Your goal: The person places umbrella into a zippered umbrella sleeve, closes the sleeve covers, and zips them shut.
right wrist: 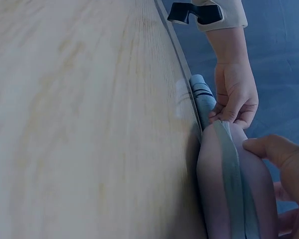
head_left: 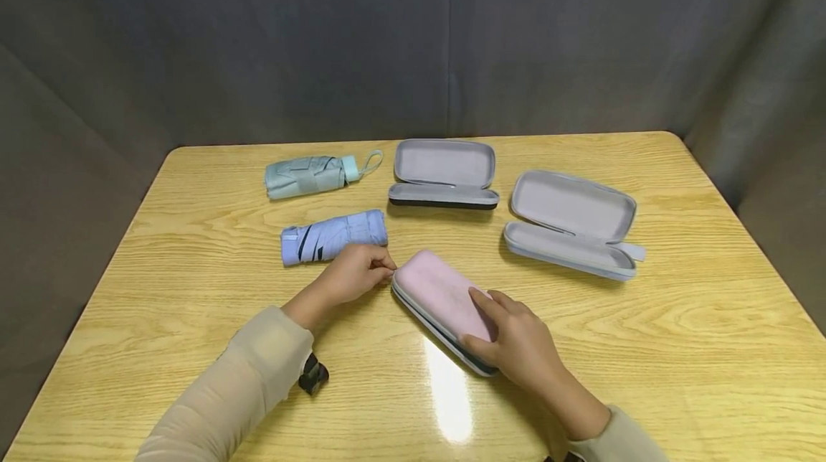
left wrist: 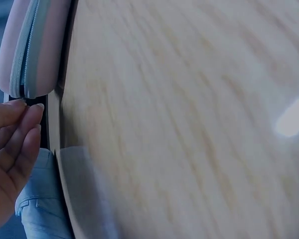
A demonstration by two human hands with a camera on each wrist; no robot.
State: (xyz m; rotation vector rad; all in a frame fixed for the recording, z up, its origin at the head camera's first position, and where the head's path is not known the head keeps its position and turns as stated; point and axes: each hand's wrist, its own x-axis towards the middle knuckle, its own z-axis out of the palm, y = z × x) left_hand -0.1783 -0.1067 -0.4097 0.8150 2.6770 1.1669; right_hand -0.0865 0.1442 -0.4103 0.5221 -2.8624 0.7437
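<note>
A pink hard-shell zip case (head_left: 445, 293) lies aslant on the table, its grey zipper band partly parted along the near side. My left hand (head_left: 358, 273) is at its far left end, where thumb and fingertips pinch the zipper pull; the fingers cover the pull itself. In the left wrist view the zipper teeth (left wrist: 26, 62) run down to those fingertips. Across the case's near right end, my right hand (head_left: 516, 336) grips it, thumb on the near side and fingers over the top. The right wrist view shows a dark gap in the zipper band (right wrist: 234, 179).
Two open grey-lined cases stand beyond: one with a black base (head_left: 444, 196), the other with a pale blue base (head_left: 568, 250). A folded blue umbrella (head_left: 335, 236) lies just behind my left hand, and a folded green umbrella (head_left: 306, 176) farther back. A dark curtain (head_left: 413, 39) hangs behind the table.
</note>
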